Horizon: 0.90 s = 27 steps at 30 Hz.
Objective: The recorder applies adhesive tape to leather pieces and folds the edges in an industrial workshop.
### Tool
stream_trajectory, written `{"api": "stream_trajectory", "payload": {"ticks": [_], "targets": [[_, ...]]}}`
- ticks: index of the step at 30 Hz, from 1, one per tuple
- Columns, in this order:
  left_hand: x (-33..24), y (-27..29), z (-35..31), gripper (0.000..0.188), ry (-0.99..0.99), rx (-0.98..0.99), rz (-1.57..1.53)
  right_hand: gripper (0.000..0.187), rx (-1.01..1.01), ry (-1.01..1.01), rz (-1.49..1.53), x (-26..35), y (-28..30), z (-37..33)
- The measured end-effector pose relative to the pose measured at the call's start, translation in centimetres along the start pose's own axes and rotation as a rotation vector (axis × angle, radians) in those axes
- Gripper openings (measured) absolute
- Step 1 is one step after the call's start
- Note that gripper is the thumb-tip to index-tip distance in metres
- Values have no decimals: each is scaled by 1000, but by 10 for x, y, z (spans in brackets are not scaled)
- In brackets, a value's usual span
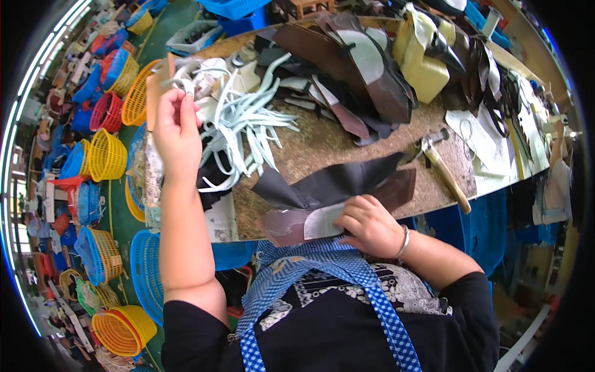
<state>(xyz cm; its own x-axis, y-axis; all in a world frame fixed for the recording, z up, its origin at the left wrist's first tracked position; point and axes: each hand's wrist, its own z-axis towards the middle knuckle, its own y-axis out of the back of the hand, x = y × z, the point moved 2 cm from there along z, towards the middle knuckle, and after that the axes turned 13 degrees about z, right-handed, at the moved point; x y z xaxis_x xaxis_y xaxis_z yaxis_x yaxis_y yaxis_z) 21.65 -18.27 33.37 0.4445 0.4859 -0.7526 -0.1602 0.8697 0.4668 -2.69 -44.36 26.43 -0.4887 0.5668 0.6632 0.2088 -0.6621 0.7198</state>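
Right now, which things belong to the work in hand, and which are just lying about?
In use, judging by the hands:
dark leather-like piece, under the right hand
pale strips, perhaps, beside the left hand

Apparently lying about:
hammer
stacked dark pieces
yellow basket

At the near edge of the worktable (396,139), a cut piece (338,186) is placed, with the right hand (372,226) set on its near side. Beyond it, to the left, a bundle of strips (248,124) is heaped on the table; the left hand (178,133) is held just left of that heap. Farther back, right of the strips, a pile of pieces (378,74) is stacked, and a block (427,80) is stood to its right. Right of the cut piece a hammer (447,178) is laid, with papers (474,139) spread farther right. Left of the table, baskets (106,155) are ranged along the floor; behind it, a tub (195,37) is set
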Motion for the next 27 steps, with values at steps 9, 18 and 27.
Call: {"api": "stream_trajectory", "payload": {"ticks": [9, 18, 27], "targets": [[-76, -31, -189, 13, 326, 1132, -193, 10, -331, -618, 1246, 14, 1, -36], [-62, -73, -178, 12, -61, 658, 415, 14, -280, -296, 149, -26, 30, 7], [-47, -79, -184, 16, 27, 617, 356, 14, -277, -336, 111, -30, 19, 6]]}}
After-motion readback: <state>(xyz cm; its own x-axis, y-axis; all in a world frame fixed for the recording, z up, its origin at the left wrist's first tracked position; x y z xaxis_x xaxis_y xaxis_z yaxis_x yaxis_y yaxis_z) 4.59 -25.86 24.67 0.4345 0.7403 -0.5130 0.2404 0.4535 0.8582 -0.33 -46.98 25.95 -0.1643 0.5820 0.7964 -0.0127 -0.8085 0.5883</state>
